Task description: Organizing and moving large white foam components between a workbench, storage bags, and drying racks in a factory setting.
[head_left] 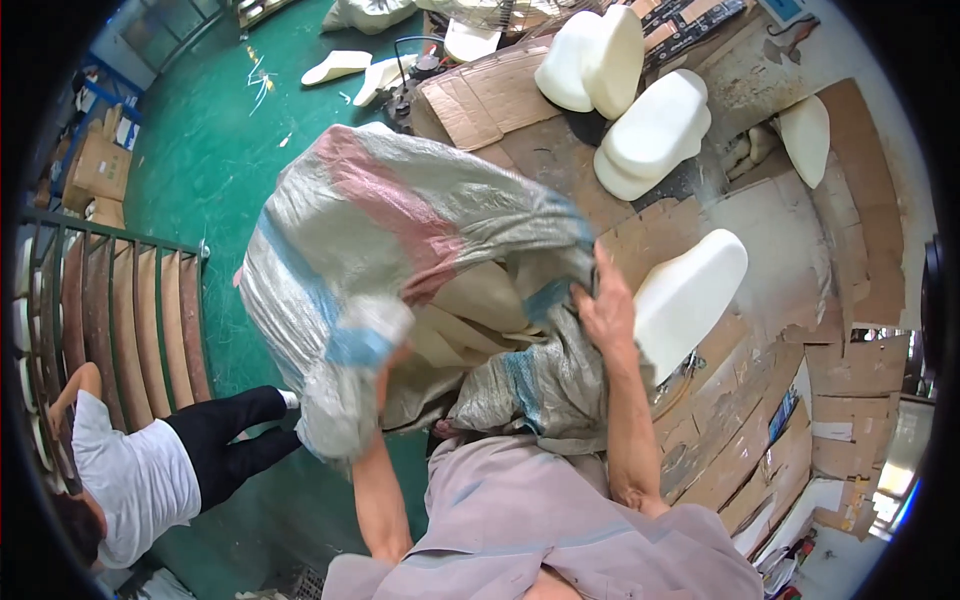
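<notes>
The person's right hand point(607, 312) has the right side of a grey woven sack point(300, 215) gripped, thumb and fingers closed on the bunched edge. The left hand point(398, 354) is mostly hidden behind blurred folds at the sack's left side, so how far its fingers close cannot be told. The sack, striped pink and blue, lies spread before the person's torso, its mouth gaping toward the wearer and cream-coloured pieces point(450, 335) showing inside. Just beside the right hand, a long white foam piece point(690, 295) lies on the cardboard-covered bench point(715, 400). At left, a co-worker point(140, 465) in a white T-shirt is near a slatted rack point(135, 330).
</notes>
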`<state>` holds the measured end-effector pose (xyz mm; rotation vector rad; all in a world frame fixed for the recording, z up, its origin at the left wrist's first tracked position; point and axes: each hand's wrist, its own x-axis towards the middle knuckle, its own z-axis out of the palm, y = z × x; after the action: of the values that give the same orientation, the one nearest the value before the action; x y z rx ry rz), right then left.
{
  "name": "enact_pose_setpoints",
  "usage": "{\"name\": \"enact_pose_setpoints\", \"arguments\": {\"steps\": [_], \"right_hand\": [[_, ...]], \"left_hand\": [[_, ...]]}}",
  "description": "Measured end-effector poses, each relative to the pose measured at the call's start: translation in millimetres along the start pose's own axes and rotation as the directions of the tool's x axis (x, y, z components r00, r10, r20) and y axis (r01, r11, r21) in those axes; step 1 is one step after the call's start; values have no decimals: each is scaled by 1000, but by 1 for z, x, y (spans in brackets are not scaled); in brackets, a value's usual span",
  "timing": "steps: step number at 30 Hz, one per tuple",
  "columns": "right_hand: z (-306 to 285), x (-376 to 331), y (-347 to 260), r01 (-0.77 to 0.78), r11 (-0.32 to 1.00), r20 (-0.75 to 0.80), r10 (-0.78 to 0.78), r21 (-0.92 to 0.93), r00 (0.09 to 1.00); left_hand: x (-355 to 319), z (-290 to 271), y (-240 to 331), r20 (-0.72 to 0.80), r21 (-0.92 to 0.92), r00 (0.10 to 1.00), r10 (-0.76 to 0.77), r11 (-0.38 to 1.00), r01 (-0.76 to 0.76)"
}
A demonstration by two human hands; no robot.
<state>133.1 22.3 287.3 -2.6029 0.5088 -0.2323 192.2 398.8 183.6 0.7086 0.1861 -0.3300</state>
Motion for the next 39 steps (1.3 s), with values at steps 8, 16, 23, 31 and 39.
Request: {"name": "enact_pose_setpoints", "arguments": {"steps": [8,16,23,31,39], "right_hand": [[177,-126,129,-450,678,400,243,582,883],[189,-132,185,-649,391,589,278,652,759],[96,-116,92,-311,861,26,329,403,944],[-15,-79,-15,377,862,-9,-397,339,918],[30,-143,53,-324,878,371,187,352,910]], "left_hand": [[154,-15,13,-303,-33,908,289,949,-312],[-6,54,-130,-149,873,897,415,482,-78],[-6,68,-168,348,933,904,-247,182,-310],[76,89,-156,617,765,787,16,-247,-595],[269,97,-55,910,244,389,-141,-578,-779]]}}
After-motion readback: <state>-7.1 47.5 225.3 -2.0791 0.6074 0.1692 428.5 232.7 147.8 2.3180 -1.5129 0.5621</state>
